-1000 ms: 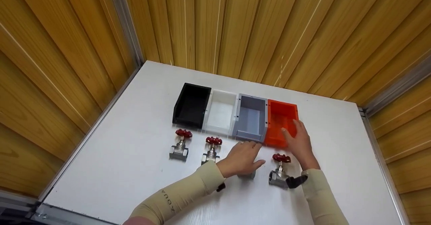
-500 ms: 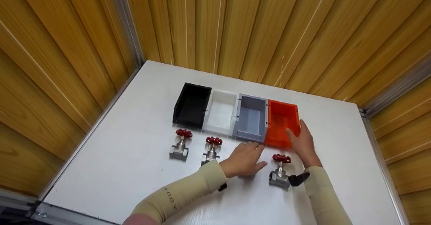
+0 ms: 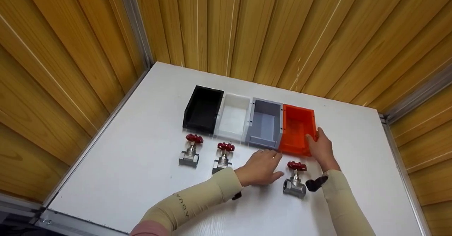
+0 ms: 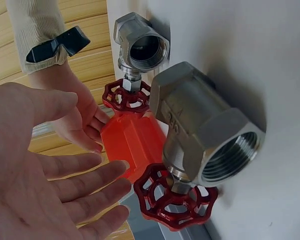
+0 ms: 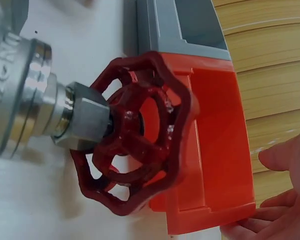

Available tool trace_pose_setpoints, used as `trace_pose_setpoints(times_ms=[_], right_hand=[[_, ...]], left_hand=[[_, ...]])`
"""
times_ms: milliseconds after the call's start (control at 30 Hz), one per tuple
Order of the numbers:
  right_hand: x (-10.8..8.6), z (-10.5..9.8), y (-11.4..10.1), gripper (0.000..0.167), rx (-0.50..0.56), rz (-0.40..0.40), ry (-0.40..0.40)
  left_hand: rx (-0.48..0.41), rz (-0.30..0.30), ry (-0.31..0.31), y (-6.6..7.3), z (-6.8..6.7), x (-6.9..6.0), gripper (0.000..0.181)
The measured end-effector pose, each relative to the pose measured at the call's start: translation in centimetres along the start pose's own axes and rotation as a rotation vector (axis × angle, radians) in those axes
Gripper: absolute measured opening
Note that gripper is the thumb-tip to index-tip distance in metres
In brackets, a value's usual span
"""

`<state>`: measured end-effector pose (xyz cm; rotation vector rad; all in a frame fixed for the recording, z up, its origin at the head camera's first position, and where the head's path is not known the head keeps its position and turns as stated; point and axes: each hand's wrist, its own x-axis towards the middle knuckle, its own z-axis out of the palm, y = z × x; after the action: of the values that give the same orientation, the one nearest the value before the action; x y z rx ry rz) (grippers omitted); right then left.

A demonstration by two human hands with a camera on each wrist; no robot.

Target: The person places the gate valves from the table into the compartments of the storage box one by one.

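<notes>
My right hand is at the right wall of the orange bin, its thumb over the rim side and its fingers along the outside. In the right wrist view the thumb stands apart from the bin, while the fingers reach its side. My left hand is held with straight fingers near the front of the grey bin. The left wrist view shows its open palm beside a metal gate valve with a red handwheel; in the head view this hand mostly hides that valve.
A white bin and a black bin continue the row leftward. Other red-wheeled valves stand in front: a left valve, a second valve and a right valve near my right wrist. Wood-patterned walls enclose the white table.
My right hand has moved right, from over the orange bin to its right wall. My left hand has shifted slightly right. The head view has shifted a little.
</notes>
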<state>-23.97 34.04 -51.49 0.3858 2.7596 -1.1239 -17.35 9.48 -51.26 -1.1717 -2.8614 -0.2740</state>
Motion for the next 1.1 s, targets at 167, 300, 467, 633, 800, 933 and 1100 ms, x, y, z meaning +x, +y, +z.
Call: trace_pose_setpoints(times_ms=[167, 300, 467, 633, 800, 933, 1100], right_hand=[[0.7, 0.1, 0.5, 0.062, -0.016, -0.033, 0.036], [1.2, 0.0, 0.9, 0.052, -0.025, -0.058, 0.078], [1.6, -0.3, 1.1, 0.054, -0.006, -0.032, 0.054], [1.7, -0.6, 1.1, 0.057, 0.01, 0.0, -0.009], [1.7, -0.9, 1.2, 0.057, 0.021, 0.01, -0.075], [1.8, -1.2, 1.2, 0.059, 0.05, 0.028, -0.107], [2.0, -1.4, 1.2, 0.059, 0.036, 0.019, -0.102]], left_hand=[[-0.014, 0.007, -0.021, 0.2, 0.1, 0.2, 0.046], [-0.015, 0.013, -0.033, 0.4, 0.2, 0.4, 0.045], [-0.008, 0.019, -0.053, 0.8, 0.2, 0.7, 0.047], [-0.021, 0.012, -0.084, 1.1, 0.2, 0.9, 0.049], [-0.045, 0.006, -0.121, 1.3, 0.5, 1.1, 0.059], [-0.037, 0.019, -0.121, 1.4, 0.6, 1.3, 0.063], [-0.019, 0.042, -0.127, 1.7, 0.6, 1.6, 0.068]])
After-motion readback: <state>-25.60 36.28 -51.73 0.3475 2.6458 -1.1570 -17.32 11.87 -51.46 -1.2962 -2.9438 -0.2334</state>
